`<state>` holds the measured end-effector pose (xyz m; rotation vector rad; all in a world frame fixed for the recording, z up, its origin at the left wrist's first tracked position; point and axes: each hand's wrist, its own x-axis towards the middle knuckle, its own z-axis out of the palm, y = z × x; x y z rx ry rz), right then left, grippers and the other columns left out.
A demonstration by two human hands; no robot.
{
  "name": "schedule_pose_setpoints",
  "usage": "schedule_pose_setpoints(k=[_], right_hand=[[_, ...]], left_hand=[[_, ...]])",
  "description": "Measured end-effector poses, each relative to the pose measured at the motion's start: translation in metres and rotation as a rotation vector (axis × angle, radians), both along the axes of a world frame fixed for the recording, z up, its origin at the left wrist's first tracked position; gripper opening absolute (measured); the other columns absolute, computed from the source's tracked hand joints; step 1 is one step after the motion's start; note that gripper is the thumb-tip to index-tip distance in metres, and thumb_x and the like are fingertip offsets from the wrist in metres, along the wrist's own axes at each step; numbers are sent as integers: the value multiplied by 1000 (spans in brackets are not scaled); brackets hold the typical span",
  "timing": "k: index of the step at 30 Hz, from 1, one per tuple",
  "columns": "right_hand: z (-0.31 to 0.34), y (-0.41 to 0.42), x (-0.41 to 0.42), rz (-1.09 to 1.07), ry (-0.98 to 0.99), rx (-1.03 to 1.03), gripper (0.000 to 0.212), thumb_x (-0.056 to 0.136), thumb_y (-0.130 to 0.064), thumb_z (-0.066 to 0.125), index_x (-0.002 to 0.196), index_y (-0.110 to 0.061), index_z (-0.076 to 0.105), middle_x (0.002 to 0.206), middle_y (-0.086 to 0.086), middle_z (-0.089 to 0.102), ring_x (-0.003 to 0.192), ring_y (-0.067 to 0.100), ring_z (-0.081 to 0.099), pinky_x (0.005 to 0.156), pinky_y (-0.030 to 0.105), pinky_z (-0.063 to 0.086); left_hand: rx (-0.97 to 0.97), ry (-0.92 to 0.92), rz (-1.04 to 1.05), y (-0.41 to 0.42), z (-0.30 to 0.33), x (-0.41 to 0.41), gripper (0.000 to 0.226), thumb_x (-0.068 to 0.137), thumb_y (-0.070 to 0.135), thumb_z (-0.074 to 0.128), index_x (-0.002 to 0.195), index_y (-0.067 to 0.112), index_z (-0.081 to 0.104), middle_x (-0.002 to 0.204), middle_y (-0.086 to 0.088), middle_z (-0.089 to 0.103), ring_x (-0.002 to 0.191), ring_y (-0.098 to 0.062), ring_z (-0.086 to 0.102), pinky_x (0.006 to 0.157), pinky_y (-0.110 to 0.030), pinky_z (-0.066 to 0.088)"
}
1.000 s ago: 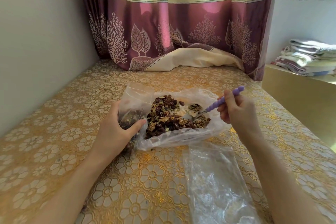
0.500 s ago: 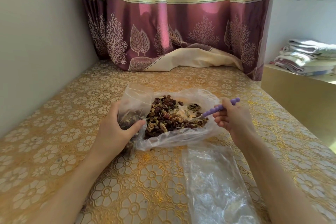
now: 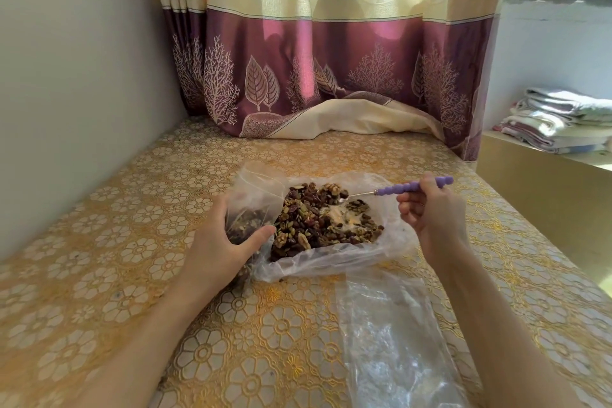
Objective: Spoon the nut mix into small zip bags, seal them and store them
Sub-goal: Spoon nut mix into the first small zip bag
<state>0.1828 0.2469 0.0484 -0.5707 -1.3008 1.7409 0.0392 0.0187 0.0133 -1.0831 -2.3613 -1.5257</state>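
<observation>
Left hand (image 3: 221, 243) fingers round half-hidden small zip bag (image 3: 249, 209), right hand (image 3: 433, 215) fingers pinching spoon (image 3: 390, 190).

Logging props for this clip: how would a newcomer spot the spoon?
Start at the gold cloth, then the nut pile on open plastic mid-table. The spoon hangs over its far edge in the right hand: loaded bowl, and the only purple beaded handle there.
</observation>
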Motion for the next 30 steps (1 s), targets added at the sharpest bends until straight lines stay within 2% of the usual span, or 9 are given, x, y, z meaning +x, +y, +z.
schedule_pose_setpoints(k=[3, 6, 8, 11, 16, 19, 22, 25, 30], right_hand=[[20, -8, -7, 21, 47, 65, 45, 103, -20, 35, 66, -4, 54, 67, 17, 71, 43, 9, 45, 39, 16, 32], [39, -20, -19, 52, 74, 114, 47, 103, -22, 35, 63, -5, 55, 64, 13, 71, 43, 8, 46, 39, 15, 33], [49, -30, -27, 74, 75, 155, 46, 103, -23, 37, 65, -3, 56, 63, 13, 71, 41, 8, 46, 38, 14, 34], [55, -47, -36, 113, 45, 297, 42, 102, -22, 39, 71, -1, 58, 67, 14, 72, 41, 10, 49, 37, 17, 37], [52, -72, -40, 178, 57, 579, 37, 102, -17, 40, 74, -4, 60, 70, 5, 73, 47, 15, 56, 42, 21, 46], [51, -77, -37, 229, 85, 645, 32, 102, -12, 39, 79, -6, 61, 77, 7, 74, 52, 19, 58, 46, 25, 49], [51, -77, -34, 253, 104, 670, 29, 101, -9, 38, 84, -8, 61, 78, 5, 74, 55, 19, 59, 48, 25, 49], [52, -72, -29, 240, 133, 631, 26, 101, -11, 39, 87, -7, 61, 76, 2, 74, 55, 16, 60, 50, 23, 49], [40, -47, -19, 77, 154, 406, 31, 101, -19, 41, 82, -4, 60, 75, 11, 73, 52, 16, 58, 48, 21, 48]], left_hand=[[1, -22, 0, 0, -1, -2, 65, 60, 61, 63, 114, 28, 46, 97, 21, 53, 85, 19, 50, 61, -4, 41], [21, -27, -11, 1, -4, -4, 59, 66, 51, 70, 113, 23, 48, 95, 19, 54, 84, 18, 51, 63, -2, 41], [36, -26, -16, 1, -4, -4, 55, 67, 48, 72, 112, 26, 48, 94, 22, 53, 85, 21, 50, 64, 0, 39], [59, -62, -35, 1, -4, -2, 57, 62, 58, 67, 108, 33, 46, 93, 21, 57, 84, 18, 53, 64, 0, 39], [83, -140, -43, 1, -4, -2, 54, 59, 62, 65, 104, 41, 44, 92, 19, 62, 81, 14, 57, 63, -6, 44], [96, -159, -45, 1, -6, -4, 56, 59, 63, 66, 106, 40, 45, 94, 19, 61, 84, 14, 56, 63, -4, 43], [97, -164, -43, 1, -7, -5, 62, 59, 62, 67, 110, 36, 44, 97, 20, 58, 86, 17, 52, 62, 0, 40], [99, -163, -43, 1, -7, -5, 60, 60, 61, 67, 110, 39, 42, 99, 21, 57, 87, 19, 51, 63, 1, 39], [104, -167, -40, 0, -6, -2, 52, 60, 61, 66, 103, 45, 42, 100, 22, 57, 88, 19, 52, 64, 0, 41]])
